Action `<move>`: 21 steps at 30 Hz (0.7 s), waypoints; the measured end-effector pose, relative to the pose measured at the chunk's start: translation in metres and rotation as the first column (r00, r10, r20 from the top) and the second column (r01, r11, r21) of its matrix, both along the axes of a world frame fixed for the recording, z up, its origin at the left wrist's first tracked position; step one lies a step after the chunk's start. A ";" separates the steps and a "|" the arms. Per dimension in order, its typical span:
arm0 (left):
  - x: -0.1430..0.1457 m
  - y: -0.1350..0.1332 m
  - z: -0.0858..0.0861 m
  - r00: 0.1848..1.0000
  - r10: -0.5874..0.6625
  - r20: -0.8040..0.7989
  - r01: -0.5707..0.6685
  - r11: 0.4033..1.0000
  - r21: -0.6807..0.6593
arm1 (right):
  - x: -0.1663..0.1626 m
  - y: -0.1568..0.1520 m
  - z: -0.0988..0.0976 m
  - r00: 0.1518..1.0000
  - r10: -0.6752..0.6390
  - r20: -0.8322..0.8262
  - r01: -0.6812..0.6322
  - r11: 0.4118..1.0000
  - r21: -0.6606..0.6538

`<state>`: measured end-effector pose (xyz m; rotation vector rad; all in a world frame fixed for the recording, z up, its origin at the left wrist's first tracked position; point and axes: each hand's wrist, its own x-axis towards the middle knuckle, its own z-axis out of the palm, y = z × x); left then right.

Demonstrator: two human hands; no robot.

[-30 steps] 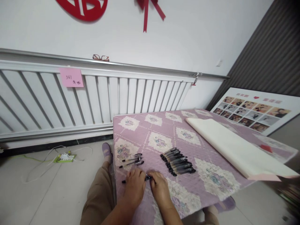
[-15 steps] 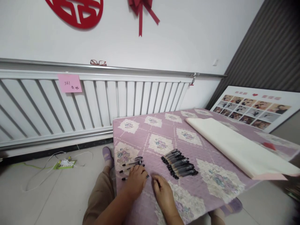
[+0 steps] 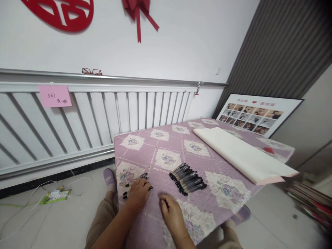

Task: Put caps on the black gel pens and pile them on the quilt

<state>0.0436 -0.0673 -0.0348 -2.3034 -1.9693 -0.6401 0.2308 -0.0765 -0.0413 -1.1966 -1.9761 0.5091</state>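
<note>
My left hand rests on the near-left part of the table, its fingers curled down over a few black pens. Pen ends stick out on both sides of the hand; the middles are hidden beneath it. Just to the right, my right hand lies on its side on the cloth with curled fingers, and nothing shows in it. Beyond it, several black capped gel pens lie side by side in a slanting row, touching neither hand.
A purple flowered cloth covers the table. A folded cream sheet lies at the right, with a photo board behind. A radiator runs along the wall. A power strip with cables lies on the floor.
The view has swung right, so things appear further left. Under my left hand the pens' left ends have come closer together. My right hand keeps its curled pose beside the pen row.
</note>
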 end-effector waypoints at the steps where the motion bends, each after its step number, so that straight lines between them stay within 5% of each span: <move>1: 0.000 0.000 0.000 1.000 0.005 0.002 -0.005 1.000 0.021 | 0.000 -0.001 0.000 1.000 -0.006 -0.006 0.006 1.000 0.004; 7: 0.011 -0.020 -0.003 0.999 0.021 0.036 -0.026 0.989 0.143 | 0.001 -0.001 0.000 0.992 -0.062 -0.111 0.065 0.998 0.025; 12: 0.025 -0.044 -0.003 0.996 -0.031 0.082 0.025 0.997 0.079 | 0.005 -0.001 -0.004 0.962 -0.191 -0.196 0.201 0.979 0.031; 21: 0.026 -0.047 -0.007 0.997 -0.025 0.072 0.019 0.996 0.084 | 0.053 0.025 -0.010 0.895 -0.434 -0.104 0.446 0.864 0.235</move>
